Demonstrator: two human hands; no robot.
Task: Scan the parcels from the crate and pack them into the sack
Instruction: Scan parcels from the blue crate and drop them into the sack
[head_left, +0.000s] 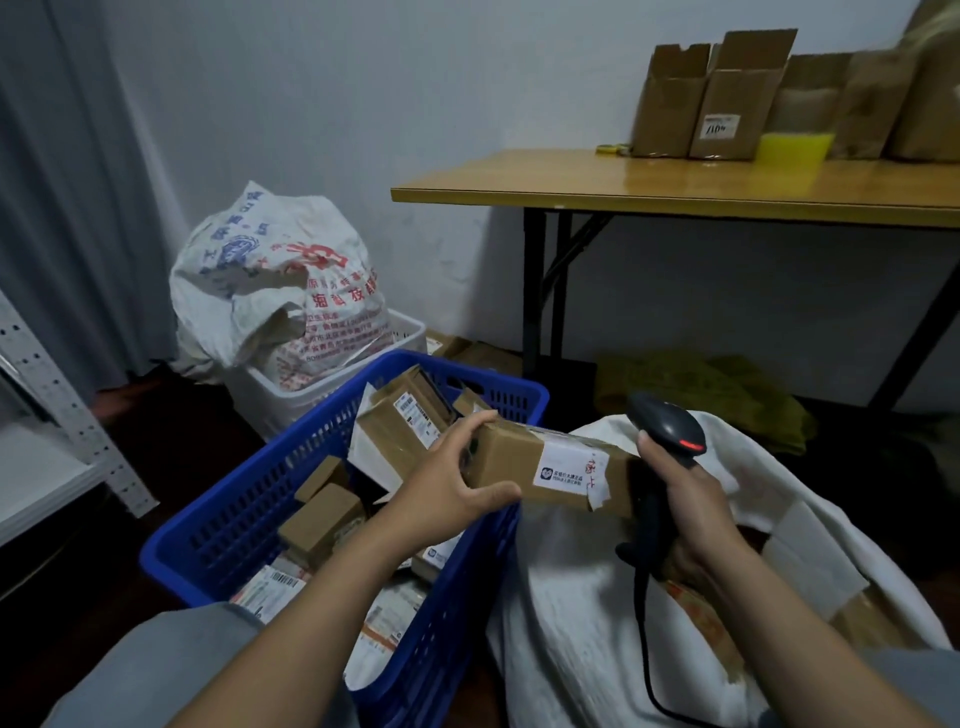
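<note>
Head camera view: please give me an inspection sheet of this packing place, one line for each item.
Surface: dark floor bears the blue plastic slatted crate and, beside it, the white cloth sack.
Job's things: the crate holds many brown cardboard parcels; one taped brown cardboard parcel is held above its rim, near the sack.
Clutter: printed white woven bag in a white plastic basket behind the crate; olive cloth under the wooden folding table.
Grippers: left hand grips the held parcel's end; right hand grips the black handheld scanner.
Cables: black scanner cable hangs down over the sack.
Surroundings: open cardboard boxes on that table; grey perforated shelf rack at left.
</note>
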